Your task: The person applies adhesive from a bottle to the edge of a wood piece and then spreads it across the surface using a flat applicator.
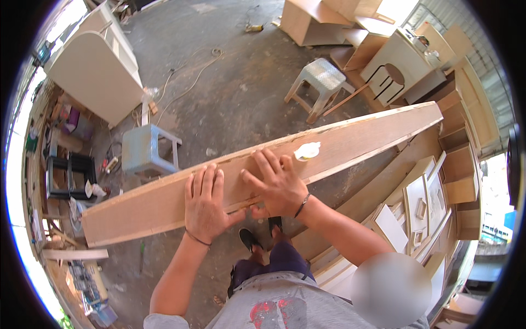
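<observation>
A long, narrow wooden panel (356,131) with pale edge strips lies slantwise in front of me, from lower left to upper right. My left hand (205,200) rests flat on its top near the middle, fingers stretched forward and thumb along the near edge. Just to the right, my right hand (276,186) presses on the same panel with fingers spread and slightly bent. Its thumb shows at the near edge. Beyond the right fingertips sits a small white lid-like thing (307,151) with something yellowish at its rim.
A pale blue stool (145,148) stands at the panel's far side, left; another stool (323,77) is farther right. Cabinet carcasses (312,24) fill the far right. White panels (392,227) lean at right. A white rounded cabinet (96,71) is far left. A cable (192,82) crosses the floor.
</observation>
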A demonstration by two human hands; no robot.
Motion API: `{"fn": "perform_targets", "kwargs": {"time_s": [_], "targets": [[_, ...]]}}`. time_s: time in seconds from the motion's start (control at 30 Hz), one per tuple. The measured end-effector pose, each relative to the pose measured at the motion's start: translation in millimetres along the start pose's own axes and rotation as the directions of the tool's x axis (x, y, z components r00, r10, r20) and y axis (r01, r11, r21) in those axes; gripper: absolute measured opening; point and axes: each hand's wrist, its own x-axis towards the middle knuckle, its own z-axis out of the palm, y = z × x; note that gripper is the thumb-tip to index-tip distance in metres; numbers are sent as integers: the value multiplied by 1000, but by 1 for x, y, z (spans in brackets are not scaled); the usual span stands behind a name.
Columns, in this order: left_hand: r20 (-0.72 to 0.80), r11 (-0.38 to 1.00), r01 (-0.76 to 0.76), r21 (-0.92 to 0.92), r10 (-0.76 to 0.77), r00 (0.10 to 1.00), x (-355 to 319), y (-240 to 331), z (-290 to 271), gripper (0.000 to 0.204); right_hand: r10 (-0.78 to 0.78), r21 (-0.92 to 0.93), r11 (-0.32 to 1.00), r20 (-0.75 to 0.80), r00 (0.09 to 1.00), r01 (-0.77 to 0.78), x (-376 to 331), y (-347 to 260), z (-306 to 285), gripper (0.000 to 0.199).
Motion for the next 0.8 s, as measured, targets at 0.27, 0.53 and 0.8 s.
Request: {"fn": "perform_targets", "kwargs": {"time_s": [0.27,0.53,0.8], "targets": [[29,999,29,-29,-28,999,0,-2,1,94,8,59,998,16,1000,-9,-1,-1,2,82],[26,1000,22,-21,-22,999,0,-2,-2,95,6,46,999,26,1000,-7,1,-2,0,80],[30,998,42,-41,-40,999,0,-2,-3,97,12,74,997,46,999,-15,2,-4,0,80]]}}
